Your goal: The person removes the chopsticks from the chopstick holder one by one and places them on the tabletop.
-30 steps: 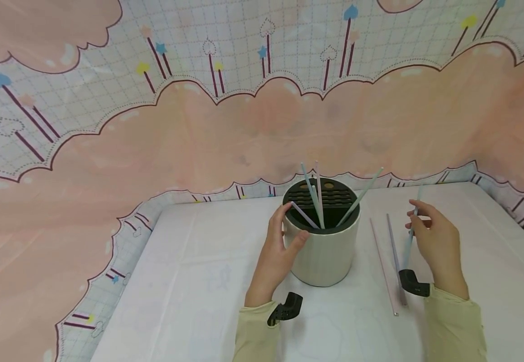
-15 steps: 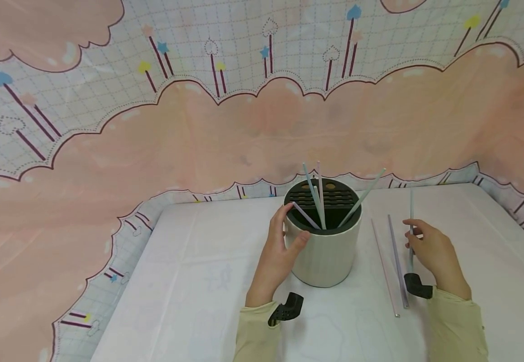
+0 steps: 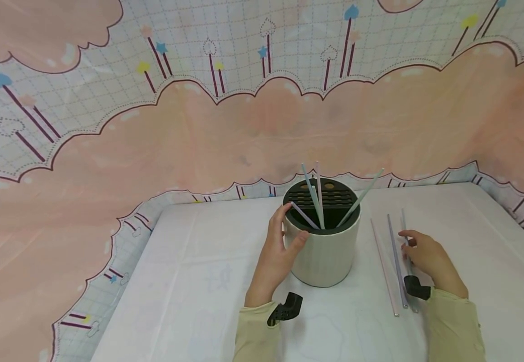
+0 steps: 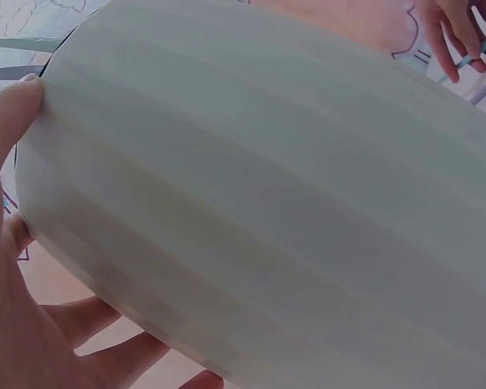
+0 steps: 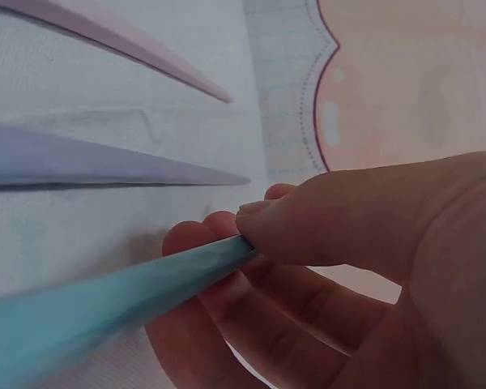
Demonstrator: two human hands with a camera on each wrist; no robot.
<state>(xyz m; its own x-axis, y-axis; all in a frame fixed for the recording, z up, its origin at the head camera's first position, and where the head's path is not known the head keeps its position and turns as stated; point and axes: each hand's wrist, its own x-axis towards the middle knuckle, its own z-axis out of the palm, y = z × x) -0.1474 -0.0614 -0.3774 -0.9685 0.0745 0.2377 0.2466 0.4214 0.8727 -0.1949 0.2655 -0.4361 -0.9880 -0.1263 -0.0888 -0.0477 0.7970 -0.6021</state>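
My left hand (image 3: 273, 264) grips the side of a pale, ribbed utensil holder (image 3: 323, 259) with a dark green top, thumb and fingers at its rim. Several pastel chopsticks lean in its opening, among them a green chopstick (image 3: 360, 198) and a purple chopstick (image 3: 304, 215). My right hand (image 3: 431, 256) pinches a blue chopstick (image 5: 121, 300) between thumb and fingers, low over the white surface. Its thick end points back toward my wrist. Just left of it lie another purple chopstick (image 3: 397, 261) and a pink chopstick (image 3: 383, 269), roughly side by side.
A white cloth (image 3: 198, 281) covers the table under the holder. Behind it hangs a peach backdrop (image 3: 262, 130) printed with clouds and candle-like shapes. Each wrist wears a black camera mount (image 3: 286, 307).
My right hand has drawn back toward me and slightly left, bringing the blue chopstick down beside the purple one. The left hand and holder have stayed put.
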